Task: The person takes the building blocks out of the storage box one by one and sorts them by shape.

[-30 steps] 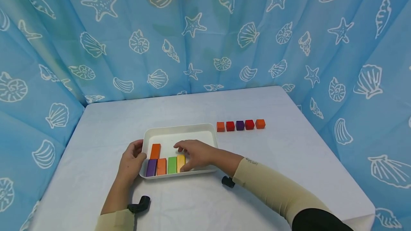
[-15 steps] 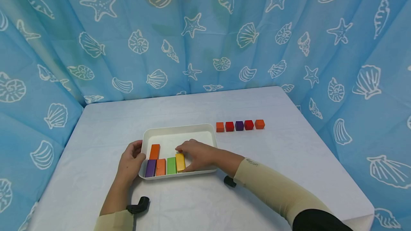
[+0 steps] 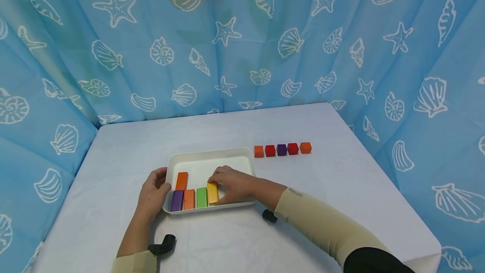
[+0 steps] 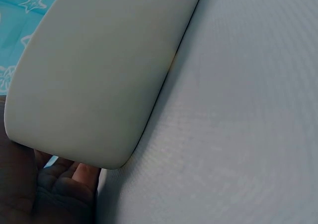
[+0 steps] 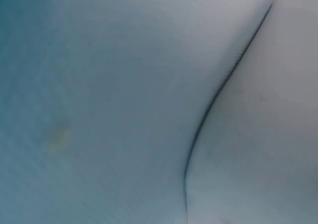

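Note:
In the head view a white tray (image 3: 212,155) lies on the table. My left hand (image 3: 153,191) grips its left end, thumb at the rim; in the left wrist view the fingers (image 4: 64,184) sit against the tray's outer wall (image 4: 94,85). Inside the tray, my right hand (image 3: 235,185) pinches a yellow block (image 3: 213,194) between thumb and fingers. Left of it, along the near wall, stand a green block (image 3: 202,197), an orange block (image 3: 189,199) and a purple block (image 3: 177,201). Behind the purple one lies another orange block (image 3: 182,181). The right wrist view shows no fingers.
Just right of the tray's far corner runs a row of small cubes: an orange cube (image 3: 259,151), a red cube (image 3: 270,151), a purple cube (image 3: 281,150) and more. A blue shell-patterned curtain (image 3: 235,45) surrounds the white-covered table (image 3: 212,247).
My right hand's fingers have closed on the yellow block, which has shifted slightly left toward the green one. The left hand keeps its grip on the tray.

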The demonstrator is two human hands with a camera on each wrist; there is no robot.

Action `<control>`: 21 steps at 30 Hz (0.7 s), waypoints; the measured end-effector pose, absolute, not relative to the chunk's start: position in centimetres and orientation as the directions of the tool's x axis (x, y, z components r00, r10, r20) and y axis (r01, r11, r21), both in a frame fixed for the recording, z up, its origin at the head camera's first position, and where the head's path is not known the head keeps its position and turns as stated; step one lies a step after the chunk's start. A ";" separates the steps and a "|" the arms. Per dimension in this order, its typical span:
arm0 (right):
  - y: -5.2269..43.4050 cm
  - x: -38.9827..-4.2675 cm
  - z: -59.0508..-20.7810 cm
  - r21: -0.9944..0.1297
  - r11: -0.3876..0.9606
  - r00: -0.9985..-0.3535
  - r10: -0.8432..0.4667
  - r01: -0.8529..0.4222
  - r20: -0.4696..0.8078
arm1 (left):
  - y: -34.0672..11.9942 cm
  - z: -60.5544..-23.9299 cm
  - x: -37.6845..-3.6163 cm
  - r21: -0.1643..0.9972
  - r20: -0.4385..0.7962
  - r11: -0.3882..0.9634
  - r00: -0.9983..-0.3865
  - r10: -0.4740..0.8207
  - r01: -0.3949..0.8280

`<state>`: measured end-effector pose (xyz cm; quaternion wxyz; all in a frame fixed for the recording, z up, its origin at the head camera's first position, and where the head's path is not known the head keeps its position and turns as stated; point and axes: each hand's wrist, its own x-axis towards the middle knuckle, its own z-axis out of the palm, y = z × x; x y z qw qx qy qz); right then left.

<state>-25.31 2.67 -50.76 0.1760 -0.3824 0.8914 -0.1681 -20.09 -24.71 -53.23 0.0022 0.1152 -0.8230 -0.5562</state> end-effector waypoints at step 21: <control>8.7 -25.5 -48.6 -0.596 0.624 -0.747 -0.662 -0.506 -0.058 | -24.7 -53.4 -19.9 0.918 -0.101 0.361 -0.978 -0.182 -0.162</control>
